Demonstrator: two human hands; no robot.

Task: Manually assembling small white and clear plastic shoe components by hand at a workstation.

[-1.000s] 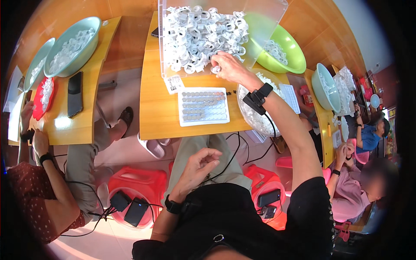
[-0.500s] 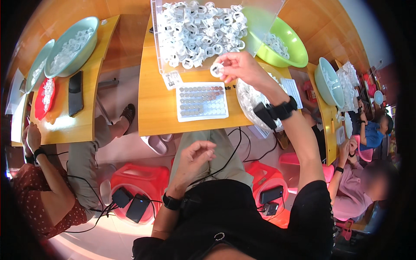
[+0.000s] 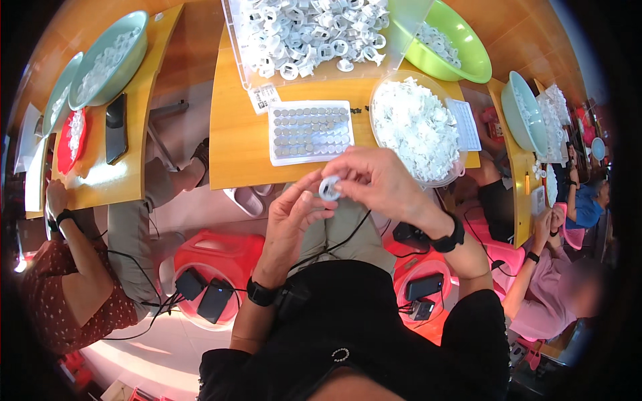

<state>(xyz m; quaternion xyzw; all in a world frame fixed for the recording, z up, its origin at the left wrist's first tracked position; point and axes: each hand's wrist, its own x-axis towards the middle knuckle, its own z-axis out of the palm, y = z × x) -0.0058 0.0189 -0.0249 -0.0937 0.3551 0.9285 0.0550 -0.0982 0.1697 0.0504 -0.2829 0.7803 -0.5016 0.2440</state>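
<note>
My right hand (image 3: 384,187) pinches a small white plastic ring-shaped part (image 3: 328,188) between thumb and fingers, above my lap and just off the table's front edge. Close against its left side is my left hand (image 3: 294,210), fingers curled but apart. Its thumb tip stands off from the part; whether a fingertip touches behind it I cannot tell. Beyond the hands, a white tray (image 3: 311,155) with rows of small round silver discs lies on the table. A clear plastic box (image 3: 249,81) at the back holds many similar white parts.
Right of the tray stands a round clear tub (image 3: 461,160) heaped with small white pieces, before a green basin (image 3: 478,63). A printed label (image 3: 264,98) lies by the box. Red stools (image 3: 221,247) with black devices and cables flank me. Other people sit at tables on both sides.
My right hand has come back from near the box to above my lap, bringing the white ring-shaped part. My left hand has risen slightly to meet it.
</note>
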